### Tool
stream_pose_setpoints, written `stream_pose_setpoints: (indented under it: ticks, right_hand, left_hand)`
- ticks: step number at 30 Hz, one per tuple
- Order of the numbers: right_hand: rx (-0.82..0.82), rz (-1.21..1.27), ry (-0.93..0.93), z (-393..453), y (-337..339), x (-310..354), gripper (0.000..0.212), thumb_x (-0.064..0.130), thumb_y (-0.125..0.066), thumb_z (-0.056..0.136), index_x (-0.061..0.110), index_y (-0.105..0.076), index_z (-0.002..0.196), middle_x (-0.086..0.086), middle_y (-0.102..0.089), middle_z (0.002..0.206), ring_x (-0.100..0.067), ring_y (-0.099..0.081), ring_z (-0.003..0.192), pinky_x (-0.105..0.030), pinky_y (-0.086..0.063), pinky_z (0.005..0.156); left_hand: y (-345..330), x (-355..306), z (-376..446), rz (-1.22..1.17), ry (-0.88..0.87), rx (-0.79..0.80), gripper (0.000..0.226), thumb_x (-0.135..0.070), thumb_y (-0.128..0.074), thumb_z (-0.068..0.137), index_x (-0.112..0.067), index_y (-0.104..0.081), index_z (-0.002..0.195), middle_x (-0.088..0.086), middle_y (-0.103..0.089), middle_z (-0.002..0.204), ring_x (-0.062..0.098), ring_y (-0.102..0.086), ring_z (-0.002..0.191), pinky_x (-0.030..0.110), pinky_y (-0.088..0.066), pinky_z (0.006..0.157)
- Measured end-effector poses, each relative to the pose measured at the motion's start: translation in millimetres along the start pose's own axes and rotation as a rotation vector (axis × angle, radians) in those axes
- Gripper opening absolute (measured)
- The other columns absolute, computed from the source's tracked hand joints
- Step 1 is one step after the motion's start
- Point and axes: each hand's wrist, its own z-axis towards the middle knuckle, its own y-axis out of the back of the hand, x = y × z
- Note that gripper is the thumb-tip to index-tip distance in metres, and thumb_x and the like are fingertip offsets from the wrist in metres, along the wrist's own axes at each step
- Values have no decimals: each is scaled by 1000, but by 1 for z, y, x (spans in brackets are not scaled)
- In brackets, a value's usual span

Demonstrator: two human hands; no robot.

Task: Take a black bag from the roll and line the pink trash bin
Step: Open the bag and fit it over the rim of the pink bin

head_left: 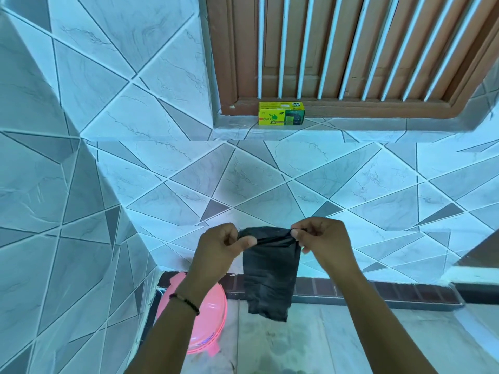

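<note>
Both thumbs and forefingers are pinched on the top edge of the folded black bag [270,268]: left hand [220,248] at its 10 o'clock corner, right hand [321,240] at its 2 o'clock corner. The bag hangs flat between them. To open it well, I judge, rub the two layers apart at the mouth, then shake. The pink trash bin [205,314] sits on the floor at 8 o'clock of the bag. On the window ledge [237,128], at 12 o'clock, the yellow-green bag box [281,113] reads "eco bin".
</note>
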Motion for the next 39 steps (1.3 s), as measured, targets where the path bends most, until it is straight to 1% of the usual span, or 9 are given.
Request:
stream_pose_setpoints:
  ticks: [5,11,14,18,23,27,31,35,39]
  right_hand:
    - [-38,15,-21,5,11,-4,20,2,-69,75,17,-70,63,-2,-63,57,-8,-52,48,-23,-49,53]
    - [-86,47,-24,6,12,-5,15,3,-68,78,15,-69,68,-1,-63,58,-13,-53,52,-24,-48,53]
    - [-72,28,-12,8,10,-2,14,4,-68,78,15,-69,70,-4,-62,62,-15,-53,55,-28,-51,57]
    - [-22,17,30,10,3,4,14,4,-67,78,15,-68,69,-5,-60,61,-18,-54,56,-31,-51,60]
    - [-69,214,19,14,12,2,20,1,-67,80,14,-61,94,-7,-62,76,-24,-60,73,-29,-54,65]
    - [-35,262,-68,0,4,1,44,14,-70,80,17,-47,117,-4,-62,102,-25,-65,85,-35,-58,60]
    - [97,268,-113,-13,-11,1,24,28,-67,83,14,-59,100,-8,-63,95,-17,-64,67,-31,-54,53]
    - [153,250,-90,-16,-19,2,7,14,-69,81,11,-66,76,-4,-63,69,-19,-59,60,-28,-50,52]
    - [108,238,-83,-12,-15,-1,11,5,-67,81,10,-66,71,-4,-62,66,-14,-56,59,-23,-46,54]
  left_hand:
    - [13,-2,3,583,-137,17,31,-42,-65,77,-26,-44,62,-7,-51,59,12,-49,63,24,-33,55]
    - [12,2,9,646,-67,-112,10,-18,-54,82,-24,-50,89,2,-68,90,29,-60,85,32,-48,71]
    - [2,-5,12,564,-78,55,38,-28,-62,81,-23,-49,116,2,-65,110,27,-60,102,37,-50,87]
    - [-24,-20,13,452,-209,108,11,-23,-60,85,-18,-65,92,3,-70,91,22,-62,83,28,-48,78]
    - [-26,-32,13,-245,166,345,22,-19,-66,83,-14,-61,63,-8,-59,48,6,-51,46,20,-47,54]
    - [-28,-37,12,-574,357,366,18,-24,-67,81,-16,-59,67,-7,-66,56,7,-59,50,19,-50,53]
    - [-31,-35,10,-747,488,348,17,-29,-69,74,-18,-58,66,-4,-68,59,11,-60,51,23,-47,55]
    - [-36,-32,5,-768,516,361,17,-30,-69,71,-18,-59,65,-4,-65,57,11,-59,53,25,-47,60]
    - [-35,-25,2,-824,544,330,11,-21,-67,77,-16,-59,72,-6,-66,55,5,-60,50,18,-53,54]
